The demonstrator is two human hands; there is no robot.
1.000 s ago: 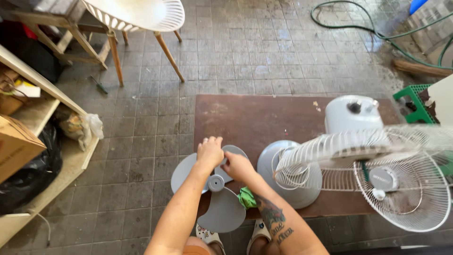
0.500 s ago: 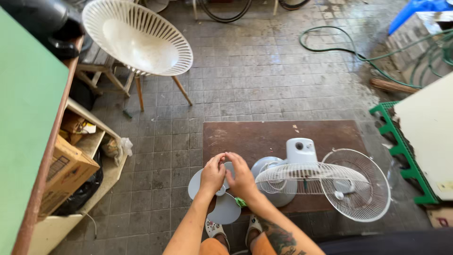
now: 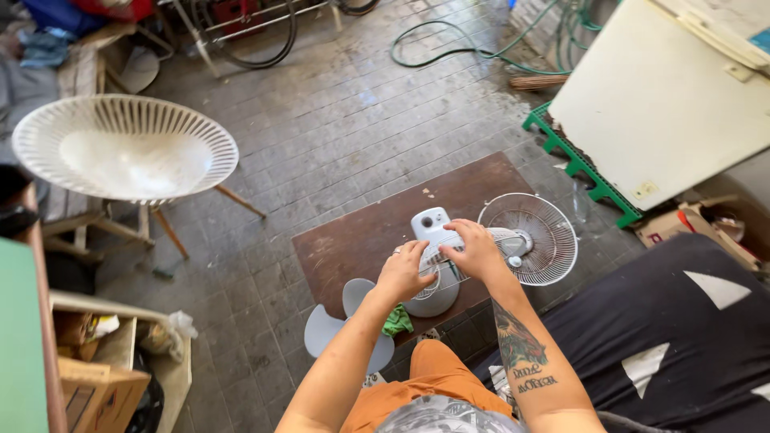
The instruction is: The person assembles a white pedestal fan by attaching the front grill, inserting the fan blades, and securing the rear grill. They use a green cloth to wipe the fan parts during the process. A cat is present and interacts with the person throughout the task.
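Both hands, left hand (image 3: pixel 405 271) and right hand (image 3: pixel 473 250), close around the fan grille (image 3: pixel 439 261) beside the fan body (image 3: pixel 433 228) on the brown table (image 3: pixel 361 232); judged risk: loose blades (image 3: pixel 341 325) overhanging the table edge could slide off.

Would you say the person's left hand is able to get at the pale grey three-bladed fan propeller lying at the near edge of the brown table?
Probably yes: the left hand rests on the fan's wire grille, and the pale grey three-bladed fan propeller lies just beside and below that forearm with nothing covering it.
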